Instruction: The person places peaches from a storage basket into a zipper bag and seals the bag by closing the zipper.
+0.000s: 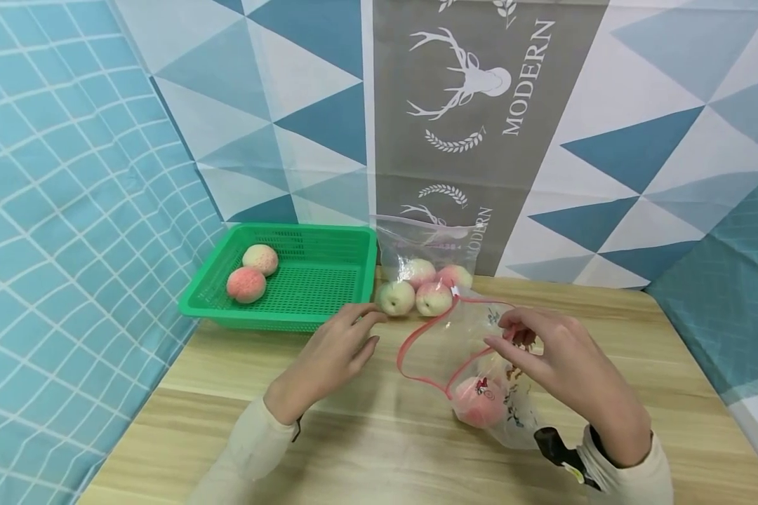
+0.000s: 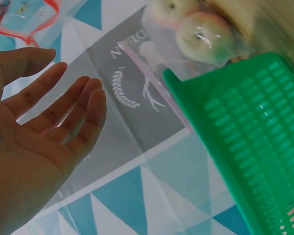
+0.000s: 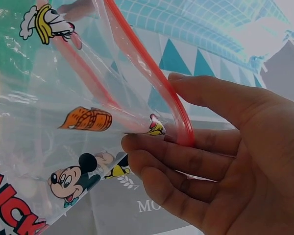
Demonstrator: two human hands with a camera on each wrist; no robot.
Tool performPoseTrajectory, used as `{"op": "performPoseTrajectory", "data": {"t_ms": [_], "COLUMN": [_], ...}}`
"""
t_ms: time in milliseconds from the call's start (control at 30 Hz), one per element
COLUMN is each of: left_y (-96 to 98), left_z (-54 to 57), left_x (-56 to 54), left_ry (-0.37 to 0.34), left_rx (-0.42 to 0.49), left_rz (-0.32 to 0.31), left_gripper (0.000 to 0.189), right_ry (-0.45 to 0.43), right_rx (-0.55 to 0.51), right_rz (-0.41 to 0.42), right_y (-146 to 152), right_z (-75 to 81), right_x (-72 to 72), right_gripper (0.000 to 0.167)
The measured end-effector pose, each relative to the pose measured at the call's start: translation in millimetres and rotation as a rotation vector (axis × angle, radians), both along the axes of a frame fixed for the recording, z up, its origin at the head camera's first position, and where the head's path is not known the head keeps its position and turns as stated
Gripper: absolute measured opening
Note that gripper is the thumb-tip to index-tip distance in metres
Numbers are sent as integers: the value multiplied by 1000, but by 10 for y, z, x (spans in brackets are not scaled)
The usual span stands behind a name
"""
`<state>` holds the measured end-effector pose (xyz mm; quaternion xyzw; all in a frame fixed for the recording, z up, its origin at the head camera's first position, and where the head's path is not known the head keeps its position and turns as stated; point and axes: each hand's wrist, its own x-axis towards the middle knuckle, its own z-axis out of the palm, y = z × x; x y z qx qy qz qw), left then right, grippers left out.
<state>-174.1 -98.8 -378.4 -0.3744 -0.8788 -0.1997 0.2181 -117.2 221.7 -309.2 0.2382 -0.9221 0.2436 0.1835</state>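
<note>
My right hand (image 1: 562, 358) holds the edge of a clear cartoon-printed zip bag (image 3: 71, 125) at its red zip, thumb on one side and fingers on the other. The mouth of this bag gapes toward the left. A pink peach (image 1: 480, 403) lies inside it, with a paler one partly hidden behind the print. My left hand (image 1: 328, 361) hovers above the table between the green basket (image 1: 278, 325) and the bag, fingers loosely bent and nothing in them. In the left wrist view the same palm (image 2: 34, 147) shows bare.
Two peaches (image 1: 246, 285) sit at the left end of the basket. Against the back wall stands a second clear bag (image 1: 417, 237) with several peaches (image 1: 396, 298) in it, beside the basket. Patterned cloth (image 1: 318, 91) hangs behind the wooden table (image 1: 354, 449).
</note>
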Motion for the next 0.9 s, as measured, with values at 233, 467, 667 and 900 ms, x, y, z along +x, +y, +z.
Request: {"op": "performPoseTrajectory", "data": {"t_ms": [233, 467, 667, 900], "left_y": [-37, -32, -122, -308], "left_z": [-117, -190, -193, -134], "left_x": [-90, -130, -182, -222], "left_ry": [9, -14, 14, 0], "left_rx": [20, 4, 3, 35], "left_rz": [14, 40, 85, 121], "left_gripper": [29, 27, 28, 30], "right_ry": [6, -1, 7, 12], "right_rx": [-4, -4, -6, -5], "right_rz": [3, 17, 19, 25], "right_y": [2, -7, -14, -24], "right_z": [0, -7, -7, -21], "right_x": [1, -2, -18, -16], "right_gripper": [10, 9, 10, 11]}}
